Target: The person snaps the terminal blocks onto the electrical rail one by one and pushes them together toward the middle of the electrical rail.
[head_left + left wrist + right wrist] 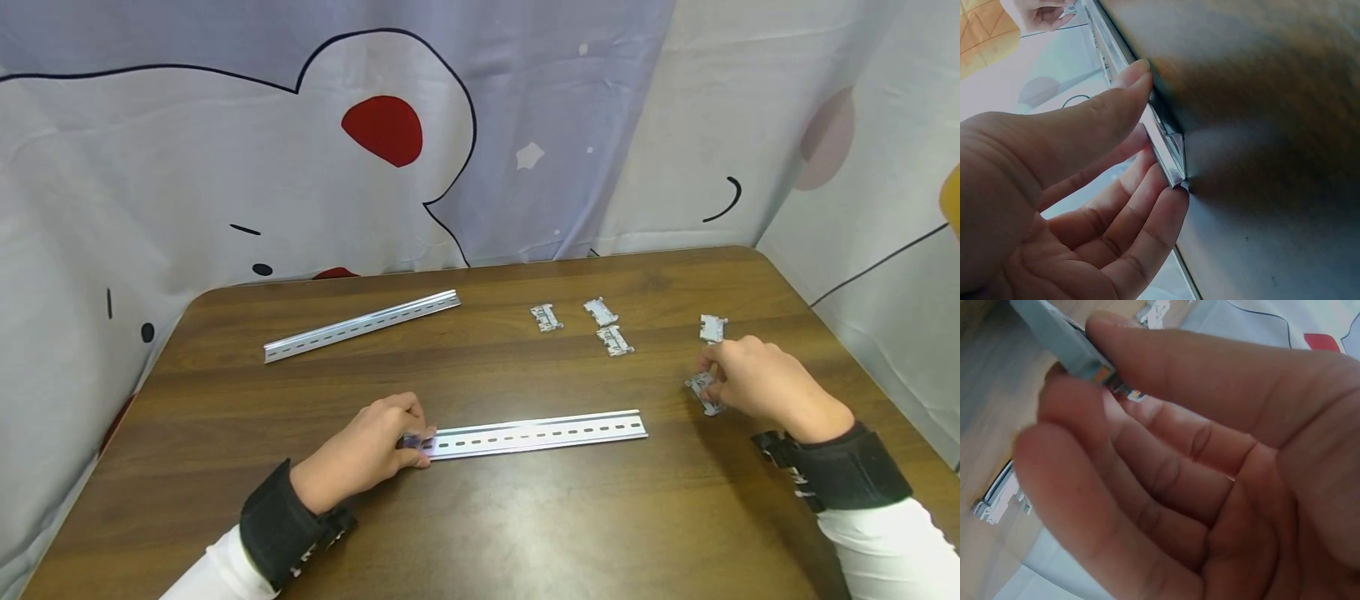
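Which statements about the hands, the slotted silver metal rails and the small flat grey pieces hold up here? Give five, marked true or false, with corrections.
1. The left hand holds one end of the nearer slotted silver metal rail. True.
2. The right hand holds nothing. False: it pinches a small flat grey piece.
3. The farther slotted silver metal rail touches the nearer one. False: they lie apart.
4. Four other grey pieces lie on the brown wood-grain table. True.
5. Both wrists are bare. False: each wears a black band.
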Motion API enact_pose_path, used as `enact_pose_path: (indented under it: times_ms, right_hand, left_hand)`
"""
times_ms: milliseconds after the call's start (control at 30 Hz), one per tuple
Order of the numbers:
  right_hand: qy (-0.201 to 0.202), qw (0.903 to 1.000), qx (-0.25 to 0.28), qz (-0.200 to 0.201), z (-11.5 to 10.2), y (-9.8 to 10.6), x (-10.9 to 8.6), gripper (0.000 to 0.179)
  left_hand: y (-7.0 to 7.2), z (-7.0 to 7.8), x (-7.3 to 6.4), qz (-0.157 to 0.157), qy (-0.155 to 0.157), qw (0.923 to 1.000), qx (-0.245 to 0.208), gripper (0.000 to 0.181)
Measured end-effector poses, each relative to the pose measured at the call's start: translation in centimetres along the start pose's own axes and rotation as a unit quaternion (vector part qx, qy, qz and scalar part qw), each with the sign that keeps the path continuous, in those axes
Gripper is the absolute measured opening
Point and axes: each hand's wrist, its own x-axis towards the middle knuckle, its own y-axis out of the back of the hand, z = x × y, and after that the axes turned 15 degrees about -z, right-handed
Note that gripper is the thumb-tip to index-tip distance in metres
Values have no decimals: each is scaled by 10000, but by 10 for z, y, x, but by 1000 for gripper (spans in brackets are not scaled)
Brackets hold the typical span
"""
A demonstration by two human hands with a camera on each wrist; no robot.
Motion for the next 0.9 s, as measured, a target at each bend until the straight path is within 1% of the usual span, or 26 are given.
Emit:
enact_pose_path:
  times_ms: [100, 233, 433, 567, 733, 900]
  right_hand:
    - [108, 9999, 34, 47, -2, 0, -1, 14]
    - [202, 9997, 155, -5, -7, -1, -1, 14]
    - [182, 9983, 436, -336, -17, -2, -3, 20]
    - [309, 9982, 399, -336, -24, -4, -3, 21]
    - [453, 9983, 276, -219, -33, -6, -3, 26]
    - [510, 9968, 509, -345, -41, -8, -3, 26]
  left_hand:
    - [0, 0, 0, 9, 18, 10000, -15, 31]
    - [-1, 0, 0, 21, 34, 10000, -43, 30]
    - [-1, 0, 1, 37, 7, 10000, -48, 31]
    - [-1, 0, 1, 56, -40, 10000, -53, 31]
    - [-1, 0, 1, 61, -24, 10000, -46, 32]
    - [-2, -1, 1, 44, 17, 10000, -43, 33]
